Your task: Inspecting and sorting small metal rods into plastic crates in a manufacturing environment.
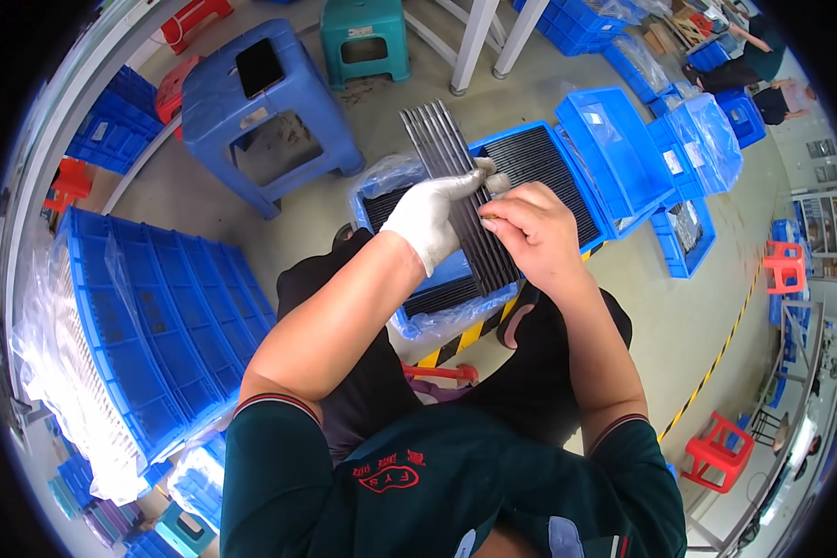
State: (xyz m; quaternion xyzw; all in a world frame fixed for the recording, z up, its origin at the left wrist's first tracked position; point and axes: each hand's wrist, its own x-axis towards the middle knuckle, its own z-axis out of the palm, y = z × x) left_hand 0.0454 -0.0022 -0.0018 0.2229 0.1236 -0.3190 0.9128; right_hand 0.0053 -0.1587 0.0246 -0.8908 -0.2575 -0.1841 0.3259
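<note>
My left hand (425, 223), in a white glove, is closed around a stack of long, thin dark strips (434, 139), which it holds slanted above a blue bin. The strips lie side by side, their far ends fanned slightly. My bare right hand (539, 232) is at the right side of the stack, thumb and finger pinched together. A small brownish bit shows at its fingertips, too small to name. Beneath the stack, a plastic-lined blue bin (502, 296) holds more dark strips. Just beyond my hands, another blue bin (593, 200) is filled with rows of similar strips.
A blue stool (321, 116) with a black phone (259, 67) stands at the far left, beside a green stool (365, 42). Stacked blue crates (158, 325) rise close on my left. More blue bins (623, 149) stand at the right. A red stool (719, 453) is at lower right.
</note>
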